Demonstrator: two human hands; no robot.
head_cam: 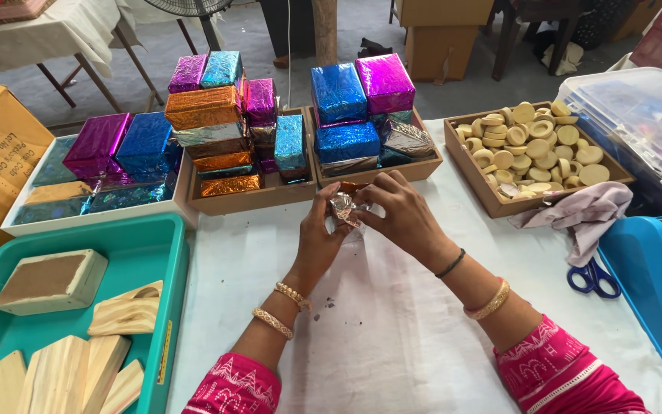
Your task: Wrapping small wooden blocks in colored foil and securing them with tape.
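White cloth table (pixel 392 322), grey floor beyond — left hand (pixel 317 241), right hand (pixel 404 218), each grip pinching small foil-wrapped piece (pixel 344 208) — perhaps silver.

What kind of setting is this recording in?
Probably a small hand-packing workshop: wooden trays stacked with foil-wrapped blocks, a tray of bare round pale cakes, and a tape dispenser. Both hands, left hand and right hand, fold foil wrap.

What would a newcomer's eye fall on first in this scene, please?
The stacks of foil-wrapped blocks in purple, blue and orange, in wooden trays at the table's far edge. At centre, the left hand and right hand pinch a small silver foil piece; a tray of pale round discs sits far right.
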